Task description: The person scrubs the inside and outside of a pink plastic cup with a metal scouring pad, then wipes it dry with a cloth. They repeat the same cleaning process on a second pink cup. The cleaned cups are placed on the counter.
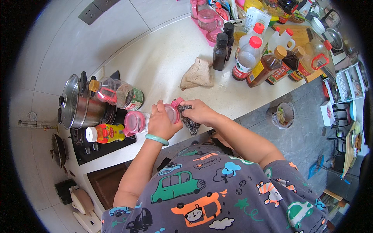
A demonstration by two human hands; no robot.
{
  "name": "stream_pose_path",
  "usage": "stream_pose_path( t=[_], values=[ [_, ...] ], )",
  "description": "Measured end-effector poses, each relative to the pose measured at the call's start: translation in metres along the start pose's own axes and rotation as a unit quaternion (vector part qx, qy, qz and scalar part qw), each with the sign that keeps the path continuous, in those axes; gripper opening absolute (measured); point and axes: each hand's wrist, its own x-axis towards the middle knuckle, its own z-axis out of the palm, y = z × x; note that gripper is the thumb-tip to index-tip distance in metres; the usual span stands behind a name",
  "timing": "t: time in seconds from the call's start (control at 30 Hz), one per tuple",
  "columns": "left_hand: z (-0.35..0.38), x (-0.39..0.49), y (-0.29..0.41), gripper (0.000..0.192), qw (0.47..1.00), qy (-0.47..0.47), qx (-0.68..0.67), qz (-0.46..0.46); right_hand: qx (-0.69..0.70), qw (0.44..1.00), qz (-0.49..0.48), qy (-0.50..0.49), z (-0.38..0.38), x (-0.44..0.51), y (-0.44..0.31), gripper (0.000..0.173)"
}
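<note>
My left hand (163,123), with a pale green bangle at the wrist, grips a clear seasoning jar with a pink lid (172,113) above the counter's front part. A crumpled dark grey cloth (191,123) is in my right hand (203,111), pressed against the lid's pink handle side. Just left of my left hand stands a second pink-lidded jar (135,122). Beside that jar is a yellow squeeze bottle with a white cap (109,133). A folded beige cloth (197,74) lies on the white counter (157,62) beyond my hands.
At left, a steel pot with a glass lid (72,102) and a clear bottle (121,93) stand by the black cooktop (102,151). Several sauce bottles (265,68) line the right side. Behind them sits a pink rack (208,32). A lined bin (281,116) stands on the floor.
</note>
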Motion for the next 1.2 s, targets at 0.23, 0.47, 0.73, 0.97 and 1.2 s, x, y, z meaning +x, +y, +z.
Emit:
stream_pose_path(
  t=[0.23, 0.47, 0.73, 0.97, 1.2],
  values=[
    [-0.002, 0.002, 0.000, 0.091, 1.000, -0.010, 0.001, 0.004, -0.321, 0.927, -0.159, 0.113, 0.005, -0.003, 0.023, 0.041],
    [0.000, 0.003, -0.001, 0.092, 1.000, -0.006, 0.007, 0.012, -0.231, 0.960, -0.157, 0.031, -0.004, 0.009, 0.025, 0.043],
    [-0.001, -0.001, -0.003, 0.092, 1.000, -0.018, -0.002, 0.024, -0.397, 0.906, -0.110, 0.093, 0.009, -0.019, 0.001, 0.038],
    [-0.001, 0.000, 0.002, 0.091, 1.000, -0.011, -0.007, 0.009, -0.413, 0.903, -0.090, 0.081, 0.007, 0.000, 0.013, 0.041],
    [-0.003, -0.001, 0.004, 0.091, 1.000, -0.005, -0.012, -0.002, 0.168, 0.985, 0.030, -0.032, 0.004, -0.008, 0.010, 0.055]
  ],
)
